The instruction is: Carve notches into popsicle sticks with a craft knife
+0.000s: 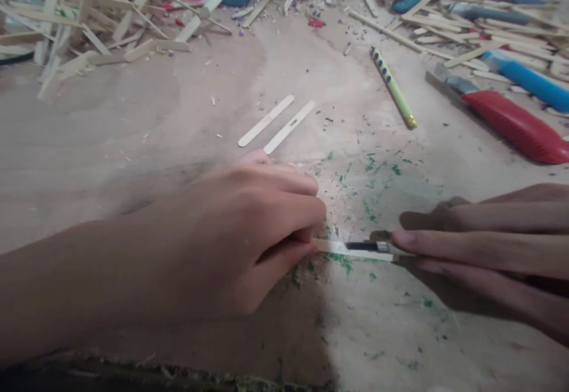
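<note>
L hand is pinching the stick on the table, fingers closed; R hand is holding a slim tool, prob. a knife, fingers bunched; its tip is pointing twd L fingertips, so pushing too hard could be causing a slip & cut

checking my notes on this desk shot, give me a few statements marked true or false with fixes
1. The green pencil lies left of the red-handled tool. True.
2. The left hand grips a wooden stick. True.
3. The right hand holds the red-handled tool. False: it holds a slim dark-tipped tool.
4. The two loose sticks lie crossed. False: they lie side by side, apart.
5. Green marks are scattered on the table. True.
</note>
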`<act>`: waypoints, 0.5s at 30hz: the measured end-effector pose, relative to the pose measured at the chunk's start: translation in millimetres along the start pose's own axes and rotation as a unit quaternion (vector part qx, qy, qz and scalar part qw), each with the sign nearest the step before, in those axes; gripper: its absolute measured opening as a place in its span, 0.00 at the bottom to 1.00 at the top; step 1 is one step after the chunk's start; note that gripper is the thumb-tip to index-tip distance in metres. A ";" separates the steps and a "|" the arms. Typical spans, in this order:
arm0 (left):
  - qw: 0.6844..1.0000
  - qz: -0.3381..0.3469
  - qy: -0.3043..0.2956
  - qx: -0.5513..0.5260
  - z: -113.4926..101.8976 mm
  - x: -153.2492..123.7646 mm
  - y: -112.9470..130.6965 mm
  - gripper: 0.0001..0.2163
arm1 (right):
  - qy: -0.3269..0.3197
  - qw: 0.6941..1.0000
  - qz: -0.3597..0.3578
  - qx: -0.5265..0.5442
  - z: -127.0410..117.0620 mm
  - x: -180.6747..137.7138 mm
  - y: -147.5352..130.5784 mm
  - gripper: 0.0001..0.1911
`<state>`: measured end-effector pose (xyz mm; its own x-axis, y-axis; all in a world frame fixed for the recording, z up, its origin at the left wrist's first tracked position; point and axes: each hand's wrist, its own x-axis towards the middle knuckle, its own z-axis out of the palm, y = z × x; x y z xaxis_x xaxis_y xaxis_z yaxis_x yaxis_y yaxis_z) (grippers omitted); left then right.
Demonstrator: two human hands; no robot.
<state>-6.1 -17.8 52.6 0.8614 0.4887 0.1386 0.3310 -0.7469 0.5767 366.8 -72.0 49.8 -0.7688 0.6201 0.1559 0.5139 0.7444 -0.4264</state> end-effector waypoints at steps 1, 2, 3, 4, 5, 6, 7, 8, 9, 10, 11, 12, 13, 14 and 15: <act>1.000 0.004 0.004 -0.002 0.6 0.1 -0.6 0.15 | 0.001 1.000 -0.001 0.002 -0.5 -0.2 0.1 0.36; 1.000 0.006 0.005 -0.001 1.3 0.1 -1.2 0.15 | 0.003 1.000 0.000 0.005 -1.1 -0.6 0.1 0.36; 1.000 0.009 0.004 0.002 1.9 0.1 -1.8 0.15 | 0.006 1.000 0.002 0.008 -1.6 -1.3 0.0 0.36; 1.000 0.012 0.004 0.006 2.4 -0.1 -2.4 0.14 | 0.009 1.000 0.007 0.009 -2.2 -2.1 -0.2 0.35; 1.000 0.016 0.002 0.013 2.7 -0.4 -2.8 0.14 | 0.013 1.000 0.010 0.008 -2.7 -3.1 -0.3 0.34; 1.000 0.019 0.002 0.018 2.9 -0.8 -3.2 0.15 | 0.016 1.000 0.013 0.007 -3.0 -4.0 -0.4 0.34; 0.999 0.025 0.005 0.022 2.9 -1.2 -3.5 0.15 | 0.017 1.000 0.015 0.004 -3.1 -4.7 -0.3 0.34; 0.999 0.032 0.008 0.025 2.7 -1.7 -3.7 0.15 | 0.014 1.000 0.015 0.001 -3.1 -5.0 -0.2 0.34; 0.999 0.036 0.007 0.028 2.4 -2.2 -3.8 0.15 | 0.009 1.000 0.016 -0.001 -2.8 -4.8 0.0 0.34; 0.999 0.037 0.004 0.029 2.1 -2.6 -3.9 0.14 | 0.003 1.000 0.017 -0.002 -2.5 -4.2 0.2 0.35; 0.999 0.038 0.002 0.028 1.8 -2.8 -3.9 0.14 | 0.002 1.000 0.015 -0.003 -2.1 -3.3 0.2 0.35; 0.999 0.039 0.001 0.027 1.5 -2.9 -3.9 0.14 | 0.000 1.000 0.014 -0.004 -1.9 -2.1 0.1 0.35; 0.999 0.040 -0.002 0.025 1.2 -2.7 -3.8 0.15 | 0.000 1.000 0.007 0.000 -1.8 -0.8 -0.2 0.35; 0.999 0.038 -0.005 0.024 1.1 -2.4 -3.7 0.15 | 0.003 1.000 0.002 0.000 -2.1 0.4 -0.7 0.35; 0.999 0.037 -0.008 0.023 1.1 -1.9 -3.6 0.15 | -0.001 1.000 -0.003 -0.002 -2.6 1.4 -1.5 0.34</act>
<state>-8.5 -16.5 49.4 0.8902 0.4243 0.1659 0.2834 -0.8008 0.5277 365.9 -71.6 52.9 -0.7734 0.6143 0.1562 0.5104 0.7497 -0.4213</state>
